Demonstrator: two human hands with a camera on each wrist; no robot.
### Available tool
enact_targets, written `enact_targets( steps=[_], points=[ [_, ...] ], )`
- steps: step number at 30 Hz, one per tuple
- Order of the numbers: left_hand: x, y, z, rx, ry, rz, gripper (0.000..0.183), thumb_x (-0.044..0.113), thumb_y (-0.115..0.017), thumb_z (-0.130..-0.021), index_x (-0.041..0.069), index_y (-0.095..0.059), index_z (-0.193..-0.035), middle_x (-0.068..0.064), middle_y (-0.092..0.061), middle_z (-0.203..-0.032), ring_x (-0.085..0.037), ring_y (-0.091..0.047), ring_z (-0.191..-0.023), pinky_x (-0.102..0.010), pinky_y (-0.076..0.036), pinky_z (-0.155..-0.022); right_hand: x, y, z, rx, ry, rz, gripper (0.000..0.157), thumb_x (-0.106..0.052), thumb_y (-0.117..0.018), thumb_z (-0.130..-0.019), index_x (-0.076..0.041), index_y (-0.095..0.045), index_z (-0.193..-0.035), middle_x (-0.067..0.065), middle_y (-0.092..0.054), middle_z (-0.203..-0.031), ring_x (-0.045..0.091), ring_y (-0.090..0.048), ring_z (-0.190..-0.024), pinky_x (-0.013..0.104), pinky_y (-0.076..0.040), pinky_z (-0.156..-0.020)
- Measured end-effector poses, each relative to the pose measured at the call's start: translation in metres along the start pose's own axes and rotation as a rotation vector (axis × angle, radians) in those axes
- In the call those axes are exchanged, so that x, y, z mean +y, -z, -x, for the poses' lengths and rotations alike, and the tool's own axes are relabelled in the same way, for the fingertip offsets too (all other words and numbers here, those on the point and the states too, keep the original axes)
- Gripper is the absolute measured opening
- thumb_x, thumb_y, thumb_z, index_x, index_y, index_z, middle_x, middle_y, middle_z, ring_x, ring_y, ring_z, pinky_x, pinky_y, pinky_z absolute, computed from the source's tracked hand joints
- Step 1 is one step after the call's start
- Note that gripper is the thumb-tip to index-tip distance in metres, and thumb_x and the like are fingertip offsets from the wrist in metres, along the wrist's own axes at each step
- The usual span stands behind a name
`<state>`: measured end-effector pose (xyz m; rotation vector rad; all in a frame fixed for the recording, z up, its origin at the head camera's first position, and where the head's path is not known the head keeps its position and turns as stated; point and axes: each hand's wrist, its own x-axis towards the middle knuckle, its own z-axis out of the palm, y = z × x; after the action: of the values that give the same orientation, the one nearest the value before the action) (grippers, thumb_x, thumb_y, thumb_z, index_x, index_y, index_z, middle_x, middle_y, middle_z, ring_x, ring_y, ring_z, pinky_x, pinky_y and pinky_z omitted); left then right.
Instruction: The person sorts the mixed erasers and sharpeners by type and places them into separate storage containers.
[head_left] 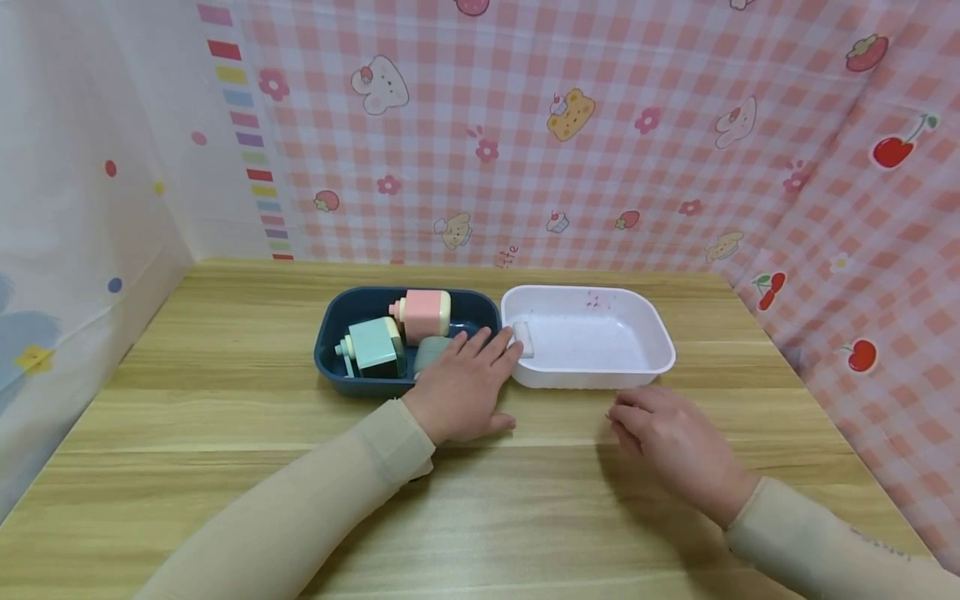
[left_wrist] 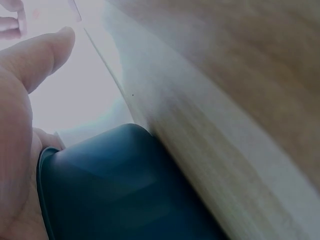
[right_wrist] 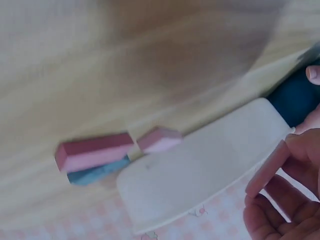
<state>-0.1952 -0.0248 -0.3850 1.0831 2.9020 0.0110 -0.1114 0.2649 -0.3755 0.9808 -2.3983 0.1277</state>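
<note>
In the head view my left hand [head_left: 463, 392] lies over the dark blue bin [head_left: 327, 367], fingers straight and reaching to the rim shared with the white bin [head_left: 660, 362]. Its fingertips are beside a small white piece [head_left: 523, 340] in that bin; contact cannot be told. A grey-green thing [head_left: 431, 353] is partly hidden under this hand. The blue bin also holds a mint box-shaped item [head_left: 375, 346] and a pink one [head_left: 426, 315] that look like crank pencil sharpeners. My right hand [head_left: 678, 446], fingers loosely bent, hovers before the white bin; nothing shows in it.
In the right wrist view a long pink block [right_wrist: 95, 151], a blue block [right_wrist: 97, 171] and a smaller pink block [right_wrist: 160, 140] lie by the white bin's wall. The head view does not show them. A checked cloth [head_left: 525, 183] hangs behind the wooden table [head_left: 525, 517].
</note>
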Motion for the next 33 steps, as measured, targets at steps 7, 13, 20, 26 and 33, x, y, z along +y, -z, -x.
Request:
enact_targets(
  steps=[7,13,20,26,33],
  points=[
    [0.000,0.000,0.000,0.000,-0.003,-0.001,0.102,0.068,-0.066,-0.094,0.017,-0.021,-0.170,-0.007,-0.015,-0.179,-0.035,-0.022,-0.163,-0.056,-0.020,-0.132,0.011,0.006,-0.010,0.039,0.082,0.019,0.022,-0.016,-0.064,-0.104,0.002,-0.078,-0.100,0.016,-0.075,-0.102,0.032,-0.071,-0.095,0.045,-0.063,-0.082],
    [0.000,0.002,0.001,-0.001,-0.005,0.004,0.102,0.068,-0.066,-0.094,0.016,-0.021,-0.170,-0.007,-0.015,-0.179,-0.035,-0.021,-0.163,-0.056,-0.019,-0.133,0.021,0.009,-0.019,0.061,0.179,0.075,0.055,-0.027,-0.033,-0.115,0.003,-0.076,-0.102,0.019,-0.076,-0.104,0.035,-0.072,-0.097,0.047,-0.063,-0.085],
    [0.000,0.001,0.001,-0.007,-0.001,0.015,0.101,0.067,-0.066,-0.094,0.017,-0.021,-0.170,-0.007,-0.015,-0.179,-0.035,-0.021,-0.164,-0.056,-0.018,-0.133,0.035,0.010,-0.027,0.034,0.244,0.077,0.021,-0.010,-0.061,-0.103,0.004,-0.076,-0.105,0.018,-0.076,-0.108,0.035,-0.072,-0.102,0.048,-0.062,-0.090],
    [0.000,0.001,0.001,-0.013,-0.002,0.017,0.101,0.067,-0.066,-0.094,0.017,-0.021,-0.170,-0.006,-0.015,-0.179,-0.035,-0.020,-0.164,-0.056,-0.018,-0.133,0.044,0.012,-0.033,-0.037,0.271,0.091,0.040,0.000,-0.090,-0.069,0.006,-0.074,-0.105,0.020,-0.075,-0.109,0.038,-0.070,-0.106,0.050,-0.061,-0.094],
    [0.000,0.002,0.001,-0.017,-0.001,0.023,0.102,0.067,-0.066,-0.094,0.018,-0.021,-0.170,-0.006,-0.014,-0.179,-0.035,-0.019,-0.164,-0.056,-0.017,-0.133,0.053,0.011,-0.039,-0.078,0.285,0.114,0.037,0.003,-0.092,-0.070,0.004,-0.076,-0.104,0.018,-0.076,-0.110,0.036,-0.070,-0.109,0.049,-0.061,-0.094]
  ],
)
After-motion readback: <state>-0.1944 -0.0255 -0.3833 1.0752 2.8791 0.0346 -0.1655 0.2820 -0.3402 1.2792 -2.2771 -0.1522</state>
